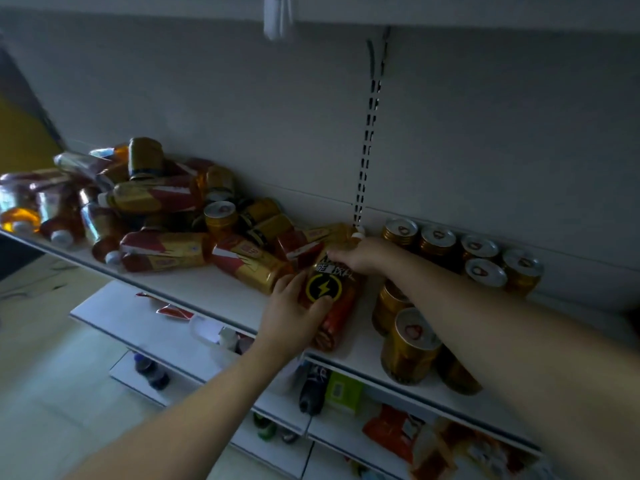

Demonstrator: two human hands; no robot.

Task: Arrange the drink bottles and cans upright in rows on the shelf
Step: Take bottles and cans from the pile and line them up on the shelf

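Observation:
A red and gold energy-drink bottle (337,306) with a yellow lightning-bolt mark lies tilted at the middle of the white shelf (214,292). My left hand (294,313) grips its lower body from the left, thumb across the label. My right hand (356,256) holds its upper end near the neck. Left of them, a heap of red and gold bottles (162,251) and gold cans (220,216) lies tumbled. On the right, several gold cans (436,242) stand upright in rows, and more (410,344) stand near the shelf's front edge under my right forearm.
The grey back panel carries a slotted upright (367,147). Lower shelves (166,334) hold dark bottles (311,386), a green carton (343,389) and snack packets (394,431). Another shelf hangs overhead. The floor shows at the lower left.

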